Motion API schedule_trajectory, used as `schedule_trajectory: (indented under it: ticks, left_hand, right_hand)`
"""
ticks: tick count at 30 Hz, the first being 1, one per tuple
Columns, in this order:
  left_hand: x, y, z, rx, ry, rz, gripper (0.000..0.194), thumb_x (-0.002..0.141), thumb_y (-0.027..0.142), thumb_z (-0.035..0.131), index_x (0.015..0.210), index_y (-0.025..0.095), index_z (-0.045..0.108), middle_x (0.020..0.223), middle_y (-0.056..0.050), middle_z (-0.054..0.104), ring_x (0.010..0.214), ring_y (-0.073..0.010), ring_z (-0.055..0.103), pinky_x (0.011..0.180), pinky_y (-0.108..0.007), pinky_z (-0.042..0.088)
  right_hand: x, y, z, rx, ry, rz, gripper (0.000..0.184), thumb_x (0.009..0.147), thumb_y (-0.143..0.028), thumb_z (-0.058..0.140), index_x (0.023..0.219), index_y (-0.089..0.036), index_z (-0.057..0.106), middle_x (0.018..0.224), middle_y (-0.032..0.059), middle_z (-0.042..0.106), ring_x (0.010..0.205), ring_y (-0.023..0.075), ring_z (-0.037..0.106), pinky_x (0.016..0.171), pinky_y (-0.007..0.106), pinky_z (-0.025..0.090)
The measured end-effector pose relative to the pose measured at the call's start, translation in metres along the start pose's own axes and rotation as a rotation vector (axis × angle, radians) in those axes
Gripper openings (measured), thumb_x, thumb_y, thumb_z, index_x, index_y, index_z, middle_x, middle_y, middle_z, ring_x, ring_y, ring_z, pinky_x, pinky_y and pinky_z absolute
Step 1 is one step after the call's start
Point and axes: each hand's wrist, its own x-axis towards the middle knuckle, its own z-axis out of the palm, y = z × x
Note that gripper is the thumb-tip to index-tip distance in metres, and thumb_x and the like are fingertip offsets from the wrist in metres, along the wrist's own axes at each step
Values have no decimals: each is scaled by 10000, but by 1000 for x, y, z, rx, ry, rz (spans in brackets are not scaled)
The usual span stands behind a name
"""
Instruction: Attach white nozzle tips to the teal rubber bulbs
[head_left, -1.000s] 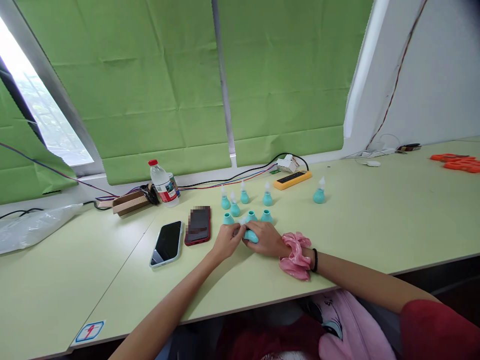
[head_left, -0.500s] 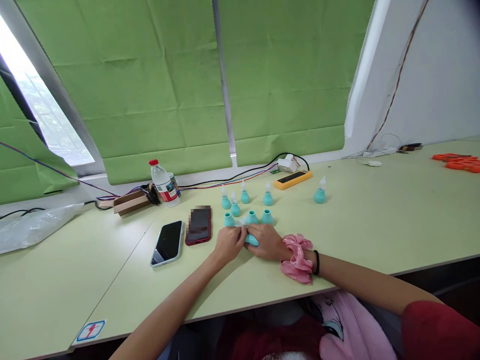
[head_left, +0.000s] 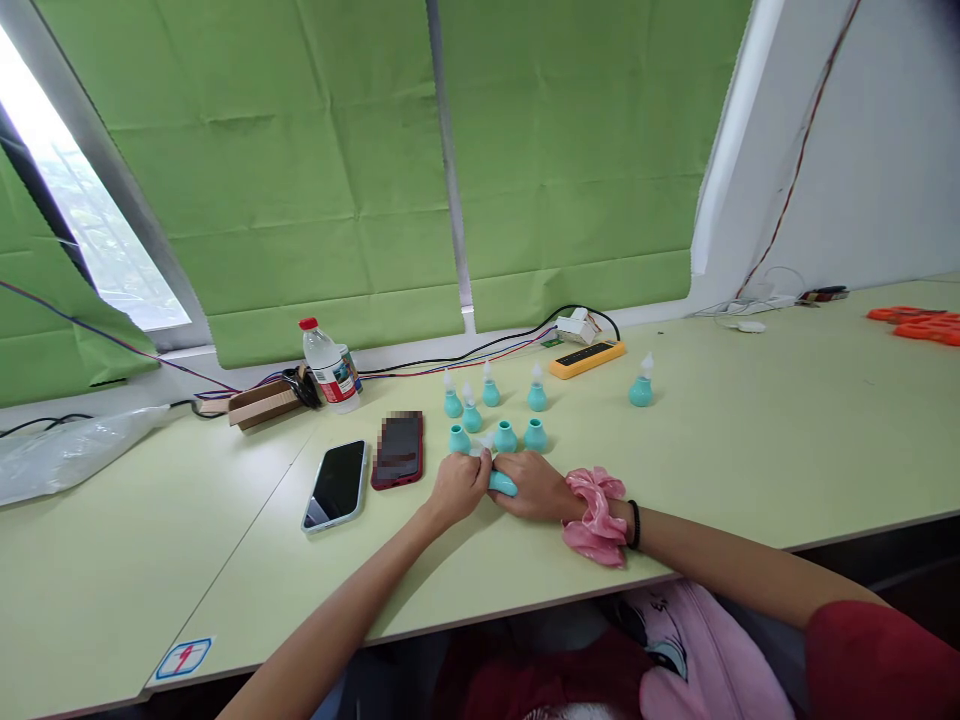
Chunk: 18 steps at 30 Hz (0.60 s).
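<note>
My right hand (head_left: 532,487) is wrapped round a teal squeeze bulb (head_left: 502,484) low over the table. Against it, my left hand (head_left: 460,486) pinches a clear pointed tip (head_left: 486,440) that pokes up between the two hands. The join between tip and bulb is hidden by my fingers. Just beyond my knuckles stand three teal bulbs with uncovered round necks, a left one (head_left: 460,440), a middle one (head_left: 505,437) and a right one (head_left: 535,436). Several bulbs fitted with clear tips stand upright farther back, among them one bulb (head_left: 537,397).
A lone tipped bulb (head_left: 640,390) stands to the right. Left of my hands lie a white-edged phone (head_left: 335,486) and a red-cased phone (head_left: 397,452). Behind are a water bottle (head_left: 330,370), an open cardboard box (head_left: 264,402), cables and a yellow power strip (head_left: 586,360).
My hands stay together on the bulb and tip, with only a very slight shift of the fingers. The bulbs on the table stand where they were.
</note>
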Motion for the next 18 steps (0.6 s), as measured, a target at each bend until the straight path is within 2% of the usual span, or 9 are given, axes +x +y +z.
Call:
schedule_trajectory:
  ticks: [3,6,10,13,15,16,18]
  left_hand:
    - [2,-1,-1,-127,-36,-27,498,821,336,215,354,181,292,347,19,285,355,-89,255,469,-264,140]
    - [2,-1,-3,-288,-79,-49,486,815,387,216,376,179,230,363,34,249,369,-75,224,456,-249,168]
    - [4,-5,-2,-542,-174,-115,503,787,470,246,393,163,302,388,28,319,397,-70,292,445,-218,230]
    - [8,-9,-2,-782,-225,-214,494,759,515,266,411,166,296,382,42,290,375,-60,262,412,-208,226]
    - [10,-11,-4,-866,-187,-268,485,761,528,240,430,175,271,385,55,246,361,-54,222,394,-205,204]
    - [10,-11,-6,-840,-130,-277,481,769,526,216,443,176,270,394,55,238,362,-55,219,393,-205,198]
    - [10,-10,-9,-619,13,-224,471,794,493,185,471,171,303,424,43,267,385,-68,262,409,-208,210]
  right_hand:
    - [0,-1,-2,-20,-29,-25,110,738,-212,431,768,-186,534,738,93,589,682,220,518,573,333,366]
    - [-1,0,-2,15,-17,-73,123,749,-220,421,768,-177,534,733,77,585,688,205,520,582,313,374]
    - [-1,4,0,34,42,-134,105,747,-243,447,761,-163,514,704,59,571,658,183,516,554,287,376]
    - [0,5,-3,-22,91,-228,114,768,-249,426,771,-159,495,696,50,557,642,160,500,547,271,372]
    - [1,4,-9,-41,184,-277,109,777,-244,418,780,-159,486,695,41,541,647,148,489,560,263,369]
    - [2,3,-13,-33,255,-281,98,773,-244,427,776,-161,480,690,36,532,648,144,483,567,261,368]
    - [3,4,-22,21,410,-236,83,754,-248,464,762,-166,466,672,26,513,636,135,472,571,255,366]
